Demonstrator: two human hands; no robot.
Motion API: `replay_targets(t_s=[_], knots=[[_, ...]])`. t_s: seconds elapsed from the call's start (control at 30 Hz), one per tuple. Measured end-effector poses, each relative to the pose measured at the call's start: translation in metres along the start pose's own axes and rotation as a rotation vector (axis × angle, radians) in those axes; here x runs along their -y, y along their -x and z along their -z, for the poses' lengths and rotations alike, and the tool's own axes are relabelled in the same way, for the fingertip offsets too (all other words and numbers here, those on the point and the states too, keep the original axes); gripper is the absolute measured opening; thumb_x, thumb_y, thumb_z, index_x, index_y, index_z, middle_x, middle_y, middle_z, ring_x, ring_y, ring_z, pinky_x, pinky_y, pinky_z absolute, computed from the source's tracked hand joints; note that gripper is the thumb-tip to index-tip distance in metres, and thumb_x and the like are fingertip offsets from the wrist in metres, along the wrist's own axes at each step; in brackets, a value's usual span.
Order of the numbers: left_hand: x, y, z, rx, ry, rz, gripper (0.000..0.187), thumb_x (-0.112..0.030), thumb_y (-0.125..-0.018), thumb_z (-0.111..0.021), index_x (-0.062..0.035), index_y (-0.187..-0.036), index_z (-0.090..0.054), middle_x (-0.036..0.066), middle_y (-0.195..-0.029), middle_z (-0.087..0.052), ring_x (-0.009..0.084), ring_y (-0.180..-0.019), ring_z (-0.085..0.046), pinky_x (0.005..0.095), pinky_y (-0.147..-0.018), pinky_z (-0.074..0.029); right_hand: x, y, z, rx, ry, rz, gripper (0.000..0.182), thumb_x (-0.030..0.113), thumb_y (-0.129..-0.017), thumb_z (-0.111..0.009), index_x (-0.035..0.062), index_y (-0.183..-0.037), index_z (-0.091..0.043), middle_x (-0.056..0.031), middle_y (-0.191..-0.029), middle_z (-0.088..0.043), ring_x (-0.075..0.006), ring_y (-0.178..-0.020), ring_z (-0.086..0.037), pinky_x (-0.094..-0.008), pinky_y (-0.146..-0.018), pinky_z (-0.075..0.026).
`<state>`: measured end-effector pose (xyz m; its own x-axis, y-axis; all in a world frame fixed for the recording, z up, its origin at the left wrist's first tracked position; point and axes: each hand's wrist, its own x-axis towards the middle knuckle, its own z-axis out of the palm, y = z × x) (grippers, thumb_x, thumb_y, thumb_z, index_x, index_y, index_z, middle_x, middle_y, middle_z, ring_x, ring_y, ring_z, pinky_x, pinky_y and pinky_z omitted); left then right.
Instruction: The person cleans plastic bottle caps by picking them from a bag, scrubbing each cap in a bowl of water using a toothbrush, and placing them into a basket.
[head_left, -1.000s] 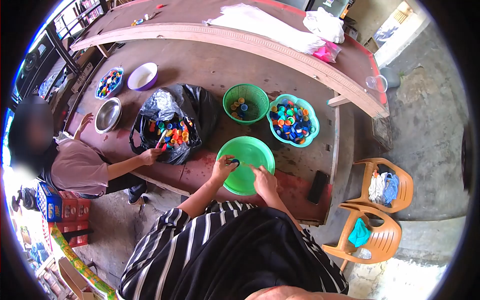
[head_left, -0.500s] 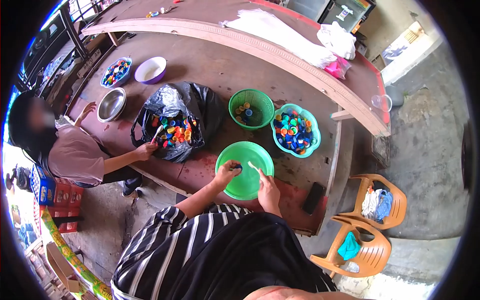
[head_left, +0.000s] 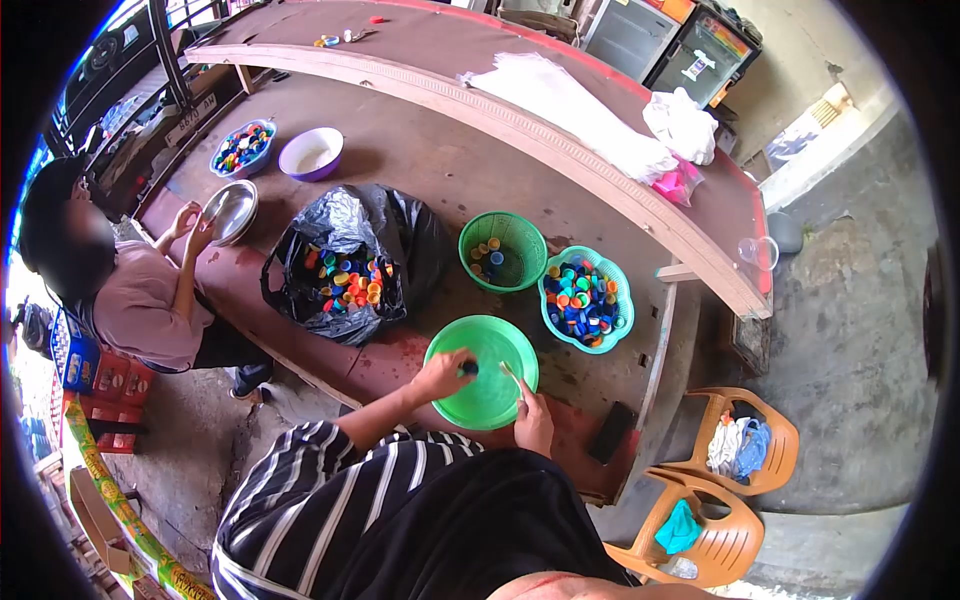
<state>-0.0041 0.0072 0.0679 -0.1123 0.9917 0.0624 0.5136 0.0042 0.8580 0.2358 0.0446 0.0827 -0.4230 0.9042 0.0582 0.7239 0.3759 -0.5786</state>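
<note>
My left hand [head_left: 442, 376] is closed around a dark blue bottle cap [head_left: 468, 368], held over the left side of a green basin [head_left: 434, 352] with water in it. In my right hand [head_left: 534, 424], above the basin's right rim, is a pale toothbrush [head_left: 511, 374] with its head pointing up and left. Brush and cap are apart. Just beyond the basin stand a green basket [head_left: 470, 226] with a few caps inside and a turquoise basket [head_left: 628, 312] full of colourful caps.
A black plastic bag [head_left: 420, 240] of caps lies left of centre. Behind it are a steel bowl [head_left: 246, 208], a purple basin [head_left: 326, 172] and a basket of caps [head_left: 240, 150]. A person [head_left: 150, 300] stands at left. A phone [head_left: 610, 432] and orange chairs [head_left: 780, 440] are at right.
The view has shifted slightly. My hands stay over the basin with cap and brush. The other person's hand has drawn back from the black bag, and both their hands are now together near the steel bowl.
</note>
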Motion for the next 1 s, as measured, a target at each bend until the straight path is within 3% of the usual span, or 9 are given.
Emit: replay_targets(t_s=[0.1,0.17,0.23,0.33,0.47,0.7,0.83,0.93,1.0], knots=[[-0.017,-0.061,0.019,-0.176,-0.076,-0.177,0.037,-0.012,-0.075,-0.074,-0.0051,-0.109,-0.062,0.015,-0.101,-0.067,0.0293,-0.092,-0.065,0.0382,-0.081,-0.052,-0.001,-0.002,0.001,0.012,0.024,-0.008,0.042,0.016,-0.094,-0.052,0.0231,-0.135,-0.051,-0.0122,-0.103,-0.059,-0.0358,-0.092,-0.061,-0.0445,-0.074,-0.05],[-0.039,-0.098,0.036,-0.271,-0.005,-0.198,0.041,-0.012,-0.074,-0.075,-0.005,-0.112,-0.062,0.015,-0.11,-0.065,0.0309,-0.1,-0.063,0.0382,-0.084,-0.051,0.005,-0.003,0.003,0.025,0.016,-0.043,0.04,0.016,-0.094,-0.052,0.0218,-0.134,-0.052,-0.013,-0.102,-0.059,-0.0355,-0.092,-0.06,-0.0436,-0.076,-0.049],[-0.046,-0.127,0.046,-0.456,-0.03,-0.399,0.048,-0.012,-0.073,-0.076,-0.0042,-0.117,-0.059,0.019,-0.119,-0.061,0.0356,-0.11,-0.058,0.0407,-0.092,-0.047,0.015,-0.004,0.01,0.047,-0.008,-0.106,0.039,0.016,-0.093,-0.053,0.0195,-0.132,-0.055,-0.014,-0.1,-0.06,-0.0352,-0.094,-0.06,-0.0421,-0.079,-0.048],[-0.055,-0.139,0.065,-0.507,0.03,-0.346,0.047,-0.011,-0.073,-0.076,-0.0027,-0.117,-0.061,0.018,-0.123,-0.06,0.0367,-0.111,-0.058,0.0412,-0.095,-0.046,0.006,0.0,0.007,0.028,-0.04,-0.081,0.038,0.018,-0.094,-0.052,0.0191,-0.132,-0.055,-0.0143,-0.1,-0.06,-0.0347,-0.094,-0.06,-0.042,-0.079,-0.048],[-0.052,-0.106,0.098,-0.638,0.135,-0.222,0.031,-0.004,-0.081,-0.069,-0.0038,-0.112,-0.063,0.013,-0.106,-0.064,0.0282,-0.099,-0.063,0.0356,-0.079,-0.057,-0.008,0.004,0.004,-0.003,-0.055,-0.077,0.039,0.016,-0.093,-0.053,0.0186,-0.132,-0.055,-0.0144,-0.098,-0.06,-0.0344,-0.091,-0.06,-0.0419,-0.077,-0.048],[0.055,-0.027,0.173,-0.995,-0.087,0.113,0.018,-0.006,-0.087,-0.066,-0.0021,-0.104,-0.064,0.009,-0.088,-0.069,0.0147,-0.082,-0.066,0.0294,-0.072,-0.051,-0.004,-0.005,0.002,0.025,-0.025,-0.063,0.041,0.011,-0.091,-0.056,0.0179,-0.131,-0.056,-0.0135,-0.097,-0.06,-0.0346,-0.088,-0.061,-0.0428,-0.074,-0.049],[0.124,-0.006,0.175,-0.862,-0.103,0.332,0.011,-0.009,-0.084,-0.066,-0.0011,-0.091,-0.068,0.016,-0.085,-0.068,0.0256,-0.077,-0.067,0.0352,-0.07,-0.053,-0.003,-0.011,0.004,0.053,0.007,-0.014,0.04,0.009,-0.091,-0.055,0.018,-0.13,-0.055,-0.0123,-0.1,-0.06,-0.0345,-0.09,-0.061,-0.0438,-0.074,-0.05],[0.162,-0.017,0.159,-0.771,-0.276,0.292,0.013,-0.013,-0.083,-0.066,-0.0019,-0.087,-0.07,0.017,-0.086,-0.068,0.0315,-0.076,-0.067,0.039,-0.069,-0.053,-0.005,-0.012,0.004,0.076,0.016,-0.01,0.04,0.009,-0.091,-0.055,0.0181,-0.13,-0.056,-0.0125,-0.101,-0.06,-0.0348,-0.091,-0.061,-0.0437,-0.074,-0.05],[0.184,-0.031,0.147,-0.721,-0.347,0.308,0.014,-0.014,-0.08,-0.067,-0.0044,-0.089,-0.071,0.017,-0.088,-0.067,0.0323,-0.086,-0.065,0.0412,-0.078,-0.051,-0.007,-0.009,0.005,0.081,0.008,-0.011,0.04,0.01,-0.091,-0.054,0.0181,-0.13,-0.056,-0.0126,-0.102,-0.059,-0.0351,-0.091,-0.061,-0.0436,-0.074,-0.05]])
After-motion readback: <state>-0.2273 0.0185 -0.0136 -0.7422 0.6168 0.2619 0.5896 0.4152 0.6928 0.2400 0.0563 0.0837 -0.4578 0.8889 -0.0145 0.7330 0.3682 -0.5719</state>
